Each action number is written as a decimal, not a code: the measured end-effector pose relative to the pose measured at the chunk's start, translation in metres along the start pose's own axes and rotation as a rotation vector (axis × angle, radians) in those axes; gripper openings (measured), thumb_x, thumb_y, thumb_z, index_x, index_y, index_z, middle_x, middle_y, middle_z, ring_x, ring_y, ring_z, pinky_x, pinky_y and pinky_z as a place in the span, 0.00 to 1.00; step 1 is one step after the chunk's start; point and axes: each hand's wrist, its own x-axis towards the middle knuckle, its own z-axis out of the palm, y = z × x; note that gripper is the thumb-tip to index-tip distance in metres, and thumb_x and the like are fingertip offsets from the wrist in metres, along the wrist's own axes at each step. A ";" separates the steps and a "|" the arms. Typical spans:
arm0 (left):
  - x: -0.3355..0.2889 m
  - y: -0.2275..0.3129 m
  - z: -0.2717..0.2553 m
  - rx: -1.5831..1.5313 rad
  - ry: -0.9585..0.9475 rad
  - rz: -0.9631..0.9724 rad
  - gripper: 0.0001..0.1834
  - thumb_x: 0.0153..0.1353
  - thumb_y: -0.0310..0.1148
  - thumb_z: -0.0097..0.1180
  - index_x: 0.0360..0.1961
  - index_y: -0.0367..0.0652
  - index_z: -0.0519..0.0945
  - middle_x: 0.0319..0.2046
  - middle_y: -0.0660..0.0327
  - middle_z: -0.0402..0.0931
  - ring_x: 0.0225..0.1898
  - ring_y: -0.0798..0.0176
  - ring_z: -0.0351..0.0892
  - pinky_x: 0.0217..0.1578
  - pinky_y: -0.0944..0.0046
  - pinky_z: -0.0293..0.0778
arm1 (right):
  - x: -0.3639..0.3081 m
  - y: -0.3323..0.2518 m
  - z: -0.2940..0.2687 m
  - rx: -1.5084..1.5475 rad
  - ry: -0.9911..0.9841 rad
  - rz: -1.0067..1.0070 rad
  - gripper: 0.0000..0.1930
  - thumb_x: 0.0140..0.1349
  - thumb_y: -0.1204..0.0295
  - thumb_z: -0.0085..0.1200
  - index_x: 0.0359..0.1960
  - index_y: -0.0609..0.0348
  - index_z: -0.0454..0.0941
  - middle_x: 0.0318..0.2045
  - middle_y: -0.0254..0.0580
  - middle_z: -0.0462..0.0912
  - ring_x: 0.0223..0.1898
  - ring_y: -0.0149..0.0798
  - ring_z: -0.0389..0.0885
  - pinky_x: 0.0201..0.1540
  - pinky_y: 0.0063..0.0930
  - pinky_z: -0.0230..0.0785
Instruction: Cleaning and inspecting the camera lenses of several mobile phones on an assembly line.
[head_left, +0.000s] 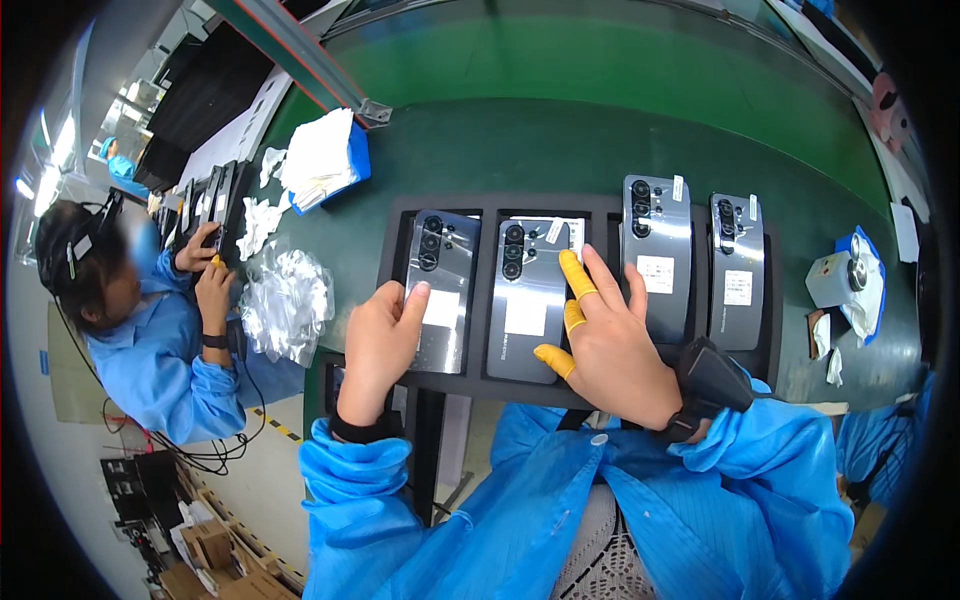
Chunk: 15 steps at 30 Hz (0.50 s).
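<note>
A black compartment tray [398,262] holds several grey smartphones lying back side up, camera bumps at the far end. My left hand [378,340] is closed at the left edge of the leftmost smartphone [441,290], thumb on its back and the other fingers curled, partly hidden. Over the right side of the second smartphone [525,300] lies my right hand [620,345], open, with fingers spread and yellow finger cots on some of them. Just right of it is a third smartphone [657,240] with a white label. Another smartphone [738,270] sits at the tray's right end.
Clear plastic bags [288,305] are heaped left of the tray. Behind them stands a blue bin [358,155] of white cloths. At right are a metal-topped dispenser bottle [835,278] and a blue tray [873,285]. A co-worker [165,320] handles devices at far left.
</note>
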 end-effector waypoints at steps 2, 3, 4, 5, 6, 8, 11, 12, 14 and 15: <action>-0.004 0.004 0.002 -0.044 0.044 0.046 0.20 0.65 0.40 0.53 0.26 0.32 0.73 0.14 0.60 0.64 0.20 0.70 0.60 0.21 0.63 0.61 | -0.003 -0.004 -0.007 0.078 0.033 0.044 0.18 0.51 0.64 0.63 0.32 0.73 0.81 0.56 0.64 0.69 0.68 0.58 0.53 0.64 0.66 0.38; -0.006 0.008 -0.001 0.010 -0.027 -0.010 0.16 0.65 0.37 0.53 0.32 0.32 0.73 0.19 0.59 0.70 0.24 0.70 0.64 0.25 0.64 0.64 | -0.003 -0.007 -0.011 0.153 0.065 0.076 0.19 0.51 0.64 0.64 0.34 0.74 0.80 0.56 0.63 0.69 0.68 0.58 0.54 0.64 0.64 0.39; -0.006 0.005 0.004 0.014 -0.037 -0.010 0.16 0.65 0.37 0.53 0.32 0.32 0.73 0.19 0.59 0.70 0.24 0.70 0.64 0.25 0.64 0.64 | -0.002 -0.010 -0.012 0.158 0.062 0.084 0.19 0.51 0.64 0.64 0.34 0.74 0.80 0.56 0.63 0.69 0.68 0.58 0.54 0.64 0.64 0.39; -0.008 0.002 0.009 -0.103 0.010 0.040 0.16 0.65 0.38 0.53 0.31 0.32 0.72 0.22 0.53 0.73 0.24 0.61 0.69 0.27 0.61 0.67 | 0.001 -0.014 -0.014 0.192 0.100 0.082 0.21 0.51 0.64 0.64 0.36 0.74 0.80 0.56 0.63 0.69 0.68 0.58 0.54 0.64 0.62 0.39; -0.009 0.002 0.013 -0.221 0.057 0.089 0.16 0.65 0.38 0.53 0.31 0.33 0.71 0.24 0.47 0.76 0.24 0.52 0.73 0.28 0.57 0.70 | 0.002 -0.016 -0.015 0.228 0.138 0.080 0.22 0.51 0.64 0.64 0.38 0.74 0.80 0.56 0.63 0.69 0.68 0.57 0.54 0.64 0.61 0.40; -0.012 0.006 0.012 -0.231 0.013 0.049 0.13 0.65 0.35 0.53 0.37 0.32 0.72 0.29 0.48 0.78 0.28 0.56 0.76 0.32 0.60 0.71 | 0.004 -0.017 -0.010 0.235 0.126 0.082 0.25 0.51 0.61 0.64 0.41 0.73 0.79 0.55 0.60 0.70 0.66 0.54 0.57 0.64 0.58 0.41; -0.014 0.001 0.015 -0.389 0.011 -0.004 0.12 0.66 0.32 0.53 0.41 0.32 0.73 0.31 0.53 0.78 0.32 0.64 0.76 0.34 0.63 0.71 | 0.011 -0.020 0.001 0.269 0.248 0.055 0.28 0.48 0.54 0.64 0.42 0.70 0.80 0.52 0.52 0.72 0.61 0.51 0.62 0.63 0.55 0.43; -0.016 -0.002 0.016 -0.380 0.007 -0.008 0.12 0.66 0.32 0.53 0.41 0.32 0.73 0.31 0.53 0.78 0.32 0.64 0.76 0.34 0.63 0.71 | 0.013 -0.022 0.003 0.278 0.247 0.059 0.28 0.48 0.54 0.64 0.42 0.70 0.80 0.52 0.52 0.72 0.61 0.51 0.62 0.63 0.55 0.43; -0.019 -0.005 0.017 -0.568 0.067 -0.042 0.11 0.67 0.31 0.51 0.43 0.33 0.73 0.36 0.57 0.79 0.36 0.68 0.76 0.39 0.67 0.71 | 0.015 -0.023 0.005 0.302 0.261 0.053 0.28 0.49 0.54 0.64 0.42 0.69 0.80 0.52 0.52 0.72 0.61 0.52 0.62 0.63 0.54 0.43; -0.022 -0.003 0.015 -0.705 0.041 -0.097 0.12 0.70 0.33 0.47 0.47 0.34 0.72 0.39 0.61 0.78 0.38 0.73 0.76 0.41 0.71 0.72 | 0.017 -0.022 0.006 0.298 0.262 0.046 0.29 0.48 0.53 0.64 0.43 0.68 0.79 0.52 0.51 0.72 0.60 0.51 0.63 0.63 0.53 0.44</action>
